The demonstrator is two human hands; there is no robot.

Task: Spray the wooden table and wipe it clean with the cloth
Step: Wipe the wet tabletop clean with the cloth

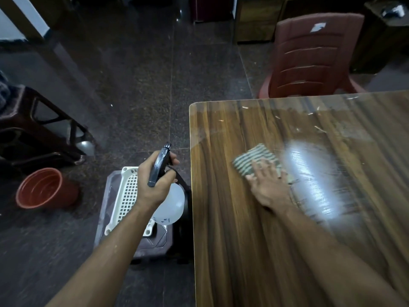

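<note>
The wooden table point(232, 240) fills the right half of the view, its glossy top streaked and reflecting a bright light. A green-and-white striped cloth point(252, 159) lies flat on it near the middle. My right hand point(269, 188) presses on the cloth's near edge with fingers spread; it looks motion-blurred. My left hand point(158, 180) holds a spray bottle point(169, 207) with a dark trigger head and a pale round body, off the table's left edge, above the floor.
A white perforated plastic basket point(126, 196) rests on a dark stool below the bottle. An orange bucket point(44, 188) stands on the floor at left, beside a dark stool point(39, 129). A red plastic chair point(314, 58) stands behind the table's far edge.
</note>
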